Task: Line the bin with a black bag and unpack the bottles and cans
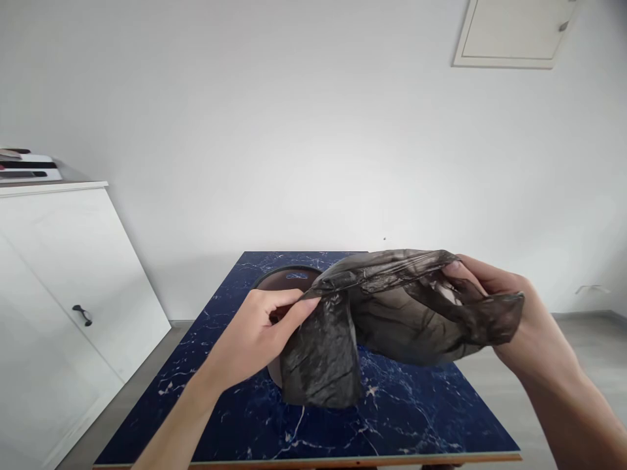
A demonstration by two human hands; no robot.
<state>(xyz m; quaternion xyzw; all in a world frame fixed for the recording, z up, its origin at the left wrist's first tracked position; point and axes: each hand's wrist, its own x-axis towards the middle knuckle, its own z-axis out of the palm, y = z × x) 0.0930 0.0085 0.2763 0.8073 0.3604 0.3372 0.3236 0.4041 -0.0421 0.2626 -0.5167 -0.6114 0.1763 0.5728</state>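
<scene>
A thin black plastic bag point(406, 320) is stretched between my two hands above the table. My left hand point(267, 333) pinches its gathered edge between thumb and fingers, and a folded flap hangs below that grip. On the other side, my right hand point(484, 287) grips the bag's edge, some fingers behind or inside the plastic. The bag's middle sags into a loose, see-through pouch. Behind my left hand and the flap stands a round brownish bin-like container point(279, 281) with a dark rim, largely hidden.
The table point(220, 418) has a dark blue marble-patterned top with a wooden front edge. A white cabinet point(63, 281) with a black handle stands at the left, with several items on top. A white wall point(274, 130) rises behind; a wall hatch point(514, 32) is upper right.
</scene>
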